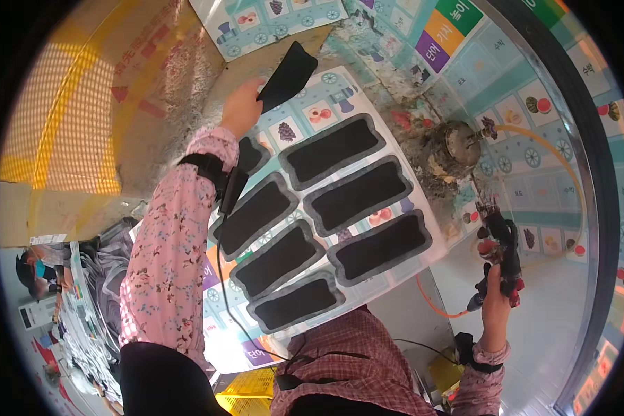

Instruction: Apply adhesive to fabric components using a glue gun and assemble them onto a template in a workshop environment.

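Observation:
My left hand point(241, 107) pinches the near end of a flat black panel point(288, 75), holding it tilted over the far edge of a printed sheet point(395, 277). On that sheet lie several black panels point(359, 194) with grey borders and notched corners, set in two slanting rows. Another black piece point(253, 156) is partly covered by my left wrist. At the right, my right hand point(496, 301) grips a dark, stained spray gun point(500, 249), pointing away from me. A thin orange hose point(437, 308) runs toward its lower end.
Behind the spray gun stands a crusted metal pot point(454, 149) with a yellowish hose point(561, 156). Printed sheets line the booth wall, edged by a dark frame point(584, 208). A cardboard box point(145, 90) with yellow mesh is at far left. A yellow basket point(246, 394) sits below; people work at lower left.

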### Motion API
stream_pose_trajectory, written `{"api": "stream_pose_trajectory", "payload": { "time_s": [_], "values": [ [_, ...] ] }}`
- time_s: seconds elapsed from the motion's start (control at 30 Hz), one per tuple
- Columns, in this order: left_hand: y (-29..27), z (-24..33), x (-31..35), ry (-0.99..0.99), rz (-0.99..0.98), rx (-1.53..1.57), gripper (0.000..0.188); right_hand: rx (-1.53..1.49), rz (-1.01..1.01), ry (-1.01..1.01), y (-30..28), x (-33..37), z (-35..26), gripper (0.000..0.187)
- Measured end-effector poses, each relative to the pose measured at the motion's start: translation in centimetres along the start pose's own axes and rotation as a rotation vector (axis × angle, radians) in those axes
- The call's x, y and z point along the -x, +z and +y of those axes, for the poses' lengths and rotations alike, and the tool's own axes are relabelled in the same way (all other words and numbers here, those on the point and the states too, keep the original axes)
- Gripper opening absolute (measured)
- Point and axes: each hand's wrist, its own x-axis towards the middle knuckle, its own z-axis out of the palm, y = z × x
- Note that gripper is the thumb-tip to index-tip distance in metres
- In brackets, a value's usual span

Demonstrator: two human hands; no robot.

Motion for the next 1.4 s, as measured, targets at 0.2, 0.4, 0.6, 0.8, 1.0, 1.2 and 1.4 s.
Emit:
{"api": "stream_pose_trajectory", "payload": {
  "time_s": [0.2, 0.4, 0.6, 0.8, 1.0, 1.2, 1.4],
  "values": [
    [2.4, 3.2, 2.2, 0.276, 0.194, -0.112, 0.043, 0.029, 0.064, -0.024, -0.8, -1.9, 1.1, 0.032],
    [2.5, 2.5, 3.2, 0.292, 0.263, -0.094, 0.04, 0.059, -0.097, -0.145, 0.0, -2.2, 0.3, 0.036],
    [2.8, 2.3, 4.0, 0.269, 0.294, 0.006, 0.03, 0.057, -0.11, -0.139, -0.1, -2.1, 1.4, 0.039],
    [2.8, 5.4, -0.4, 0.162, 0.279, -0.21, 0.026, 0.107, -0.073, -0.069, 0.7, -2.4, 1.9, 0.032],
    [3.2, 5.0, -1.7, 0.151, 0.104, -0.339, 0.019, 0.091, -0.128, -0.185, 1.1, -2.4, 1.3, 0.028],
    [5.4, 4.5, 1.5, 0.242, 0.196, -0.365, 0.023, 0.071, -0.112, -0.179, 0.8, -2.5, 1.8, 0.027],
    [6.3, 4.4, 2.3, 0.39, 0.203, -0.509, 0.032, 0.063, -0.136, -0.199, 1.2, -2.6, 1.5, 0.025]
  ]
}}
